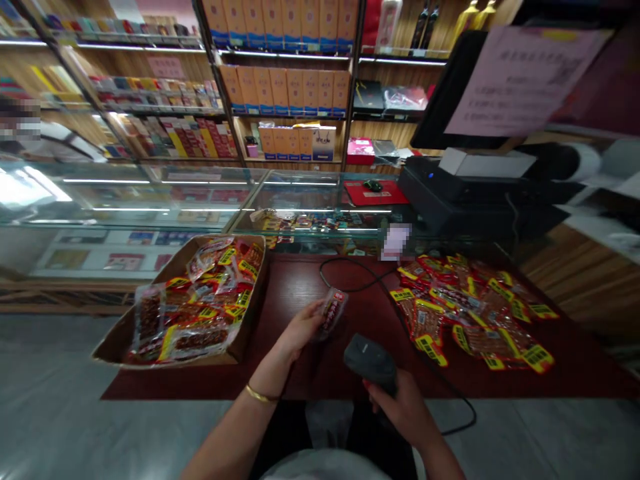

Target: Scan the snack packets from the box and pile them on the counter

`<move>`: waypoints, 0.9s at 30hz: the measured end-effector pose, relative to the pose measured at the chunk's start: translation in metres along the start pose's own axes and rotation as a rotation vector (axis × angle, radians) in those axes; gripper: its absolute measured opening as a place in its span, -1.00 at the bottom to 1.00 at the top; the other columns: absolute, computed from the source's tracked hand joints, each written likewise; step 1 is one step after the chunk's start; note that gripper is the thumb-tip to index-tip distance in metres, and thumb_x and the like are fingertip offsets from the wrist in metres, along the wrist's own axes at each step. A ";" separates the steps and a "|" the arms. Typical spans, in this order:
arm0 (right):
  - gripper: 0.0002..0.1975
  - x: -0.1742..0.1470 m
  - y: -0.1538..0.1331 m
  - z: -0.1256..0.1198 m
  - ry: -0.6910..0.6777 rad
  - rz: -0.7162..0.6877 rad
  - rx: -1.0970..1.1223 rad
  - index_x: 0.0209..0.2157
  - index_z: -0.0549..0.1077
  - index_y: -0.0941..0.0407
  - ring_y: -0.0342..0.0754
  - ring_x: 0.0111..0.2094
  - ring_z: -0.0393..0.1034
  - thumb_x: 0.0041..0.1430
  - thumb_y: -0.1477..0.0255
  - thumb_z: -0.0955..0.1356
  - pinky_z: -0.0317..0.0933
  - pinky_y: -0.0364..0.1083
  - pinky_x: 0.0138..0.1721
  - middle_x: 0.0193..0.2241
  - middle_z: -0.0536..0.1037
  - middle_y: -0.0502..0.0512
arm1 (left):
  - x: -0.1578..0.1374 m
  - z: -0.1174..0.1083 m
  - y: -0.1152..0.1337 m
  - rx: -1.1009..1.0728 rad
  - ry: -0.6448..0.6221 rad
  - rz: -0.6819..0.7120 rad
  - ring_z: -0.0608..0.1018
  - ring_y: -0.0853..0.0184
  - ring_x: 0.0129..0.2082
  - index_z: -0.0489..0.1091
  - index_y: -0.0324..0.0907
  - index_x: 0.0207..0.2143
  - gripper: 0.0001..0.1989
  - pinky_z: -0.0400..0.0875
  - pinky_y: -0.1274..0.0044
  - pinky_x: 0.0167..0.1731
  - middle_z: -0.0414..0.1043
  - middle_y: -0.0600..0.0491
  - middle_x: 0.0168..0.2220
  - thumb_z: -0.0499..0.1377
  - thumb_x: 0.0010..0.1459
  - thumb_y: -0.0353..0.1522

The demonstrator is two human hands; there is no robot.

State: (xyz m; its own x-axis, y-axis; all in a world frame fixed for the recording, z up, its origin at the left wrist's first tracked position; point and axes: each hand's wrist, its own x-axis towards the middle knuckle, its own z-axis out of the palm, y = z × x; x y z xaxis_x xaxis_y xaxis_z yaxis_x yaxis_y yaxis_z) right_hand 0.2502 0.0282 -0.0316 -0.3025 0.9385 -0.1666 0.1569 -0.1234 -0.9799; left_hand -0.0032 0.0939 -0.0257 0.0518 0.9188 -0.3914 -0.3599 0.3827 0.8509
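My left hand (301,328) is closed on the edge of a small clear snack packet (332,313) with dark contents and a red label, raised over the dark red tabletop (293,280). In my right hand (400,403) is a dark grey barcode scanner (367,359), its head pointing toward the packet with a gap between them. To the left stands an open cardboard box (250,327) full of similar red and yellow snack packets (203,293). On the right lies a loose spread of more snack packets (470,303).
A black cable (345,260) loops across the table. Beyond it are glass display cases (200,175), a red mat with a mouse (373,185) and a monitor (450,87) above a black cash drawer (445,193). Shelves of boxes (287,90) line the back. A person (65,140) is at far left.
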 end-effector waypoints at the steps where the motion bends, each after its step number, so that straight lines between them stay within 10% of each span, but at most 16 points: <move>1: -0.58 0.005 0.007 0.001 0.012 0.014 0.084 -0.44 0.61 0.14 0.01 -0.61 0.47 0.07 0.03 0.49 0.34 -0.08 -0.51 -0.62 0.60 0.08 | 0.008 0.007 0.000 0.019 -0.016 0.016 0.62 0.38 -0.40 0.44 -0.16 0.10 -0.49 0.46 0.61 -0.39 0.64 0.01 -0.20 0.35 0.06 -0.41; 10: -0.50 0.015 0.043 -0.010 0.048 0.009 0.315 -0.33 0.60 0.16 -0.06 -0.66 0.43 0.01 -0.03 0.53 0.39 -0.06 -0.55 -0.66 0.54 0.00 | 0.098 0.147 0.003 0.254 -0.230 0.015 0.58 0.38 -0.46 0.54 -0.31 -0.21 -0.72 0.48 0.55 -0.37 0.57 -0.02 -0.39 0.39 0.00 -0.41; 14: -0.52 0.015 0.051 -0.012 0.060 0.025 0.347 -0.30 0.60 0.16 -0.01 -0.62 0.48 0.00 0.01 0.55 0.34 -0.10 -0.63 -0.64 0.57 0.04 | 0.100 0.169 0.007 0.368 -0.235 0.057 0.62 0.30 -0.34 0.58 -0.29 -0.26 -0.82 0.52 0.46 -0.20 0.60 -0.03 -0.36 0.34 0.04 -0.41; 18: -0.55 0.014 0.049 -0.010 0.055 -0.008 0.354 -0.31 0.62 0.17 -0.08 -0.66 0.42 0.04 0.04 0.55 0.47 0.01 -0.41 -0.67 0.54 -0.01 | 0.060 0.112 0.028 0.537 -0.086 0.238 0.62 0.26 -0.14 0.59 -0.18 -0.07 -0.68 0.48 0.46 -0.02 0.64 -0.03 -0.12 0.28 0.09 -0.41; 22: -0.56 0.009 0.044 -0.010 0.001 -0.011 0.344 -0.34 0.63 0.17 -0.09 -0.67 0.40 0.05 0.05 0.54 0.50 0.08 -0.28 -0.70 0.52 -0.03 | -0.011 0.001 0.072 0.916 0.374 0.553 0.64 0.19 -0.06 0.52 -0.16 0.08 -0.61 0.49 0.40 0.02 0.61 -0.09 0.02 0.16 0.24 -0.27; 27: -0.56 0.006 0.047 -0.012 0.007 0.024 0.222 -0.45 0.63 0.14 -0.01 -0.62 0.45 0.05 0.00 0.52 0.50 0.06 -0.25 -0.72 0.51 0.02 | -0.116 -0.113 0.115 1.354 0.950 0.227 0.60 0.00 0.05 0.45 -0.21 0.18 -0.52 0.44 0.26 0.07 0.58 -0.21 0.05 0.07 0.31 -0.22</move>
State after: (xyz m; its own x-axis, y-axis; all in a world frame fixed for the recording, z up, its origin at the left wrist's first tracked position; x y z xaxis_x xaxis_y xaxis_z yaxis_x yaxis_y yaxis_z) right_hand 0.2670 0.0323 -0.0774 -0.2944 0.9365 -0.1904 -0.0474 -0.2133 -0.9758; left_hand -0.1563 0.0203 0.0780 -0.6135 0.7761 0.1459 0.7577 0.5263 0.3859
